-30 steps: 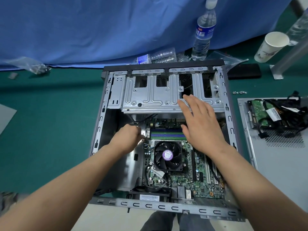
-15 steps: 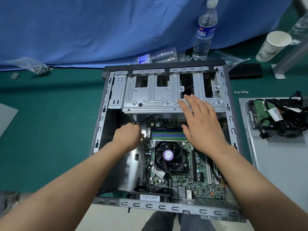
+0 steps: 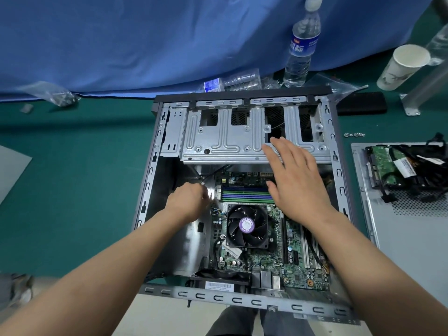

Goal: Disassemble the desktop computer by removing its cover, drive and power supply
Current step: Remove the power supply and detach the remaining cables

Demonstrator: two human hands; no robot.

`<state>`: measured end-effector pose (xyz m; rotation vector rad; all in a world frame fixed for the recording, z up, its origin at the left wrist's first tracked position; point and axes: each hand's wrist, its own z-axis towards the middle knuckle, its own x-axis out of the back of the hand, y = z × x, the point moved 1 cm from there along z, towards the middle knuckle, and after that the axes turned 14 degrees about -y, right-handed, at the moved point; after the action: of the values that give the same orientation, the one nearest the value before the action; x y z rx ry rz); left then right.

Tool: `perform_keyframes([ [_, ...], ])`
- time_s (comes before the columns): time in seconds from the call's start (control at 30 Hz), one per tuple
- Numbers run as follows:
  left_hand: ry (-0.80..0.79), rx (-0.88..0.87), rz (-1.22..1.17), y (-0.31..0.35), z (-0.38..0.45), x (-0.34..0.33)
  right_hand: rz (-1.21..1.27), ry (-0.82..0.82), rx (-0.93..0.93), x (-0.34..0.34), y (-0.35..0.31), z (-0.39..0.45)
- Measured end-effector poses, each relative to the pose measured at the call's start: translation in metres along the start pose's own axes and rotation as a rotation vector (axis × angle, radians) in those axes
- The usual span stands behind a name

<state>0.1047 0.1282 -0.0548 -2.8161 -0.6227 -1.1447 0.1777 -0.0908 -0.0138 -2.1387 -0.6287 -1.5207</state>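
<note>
The left hand (image 3: pixel 188 202) is curled, its grip pinching a thin black cable (image 3: pixel 210 177) beside the memory slots. The right hand (image 3: pixel 297 183) lies flat, fingers straight, on the silver stamped-metal drive cage (image 3: pixel 225 139). The open grey desktop computer case (image 3: pixel 155 166) lies mid-worktop; its perforated grey cover (image 3: pixel 409 229) rests at the right edge.

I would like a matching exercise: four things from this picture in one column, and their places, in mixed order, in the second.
1. paper cup
2. upright water bottle
3. removed side cover
4. CPU fan

a. inside the open case
b. behind the case, against the blue cloth
c. far right corner
d. flat on the mat, right of the case

Pairs: 1-c, 2-b, 3-d, 4-a
</note>
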Motion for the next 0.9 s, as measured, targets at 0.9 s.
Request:
perform_keyframes([
  [0.9, -0.011, -0.266, -0.832, -0.01, -0.018, 0.002, 0.169, 0.162, 0.059, 0.007, 0.0, -0.005],
])
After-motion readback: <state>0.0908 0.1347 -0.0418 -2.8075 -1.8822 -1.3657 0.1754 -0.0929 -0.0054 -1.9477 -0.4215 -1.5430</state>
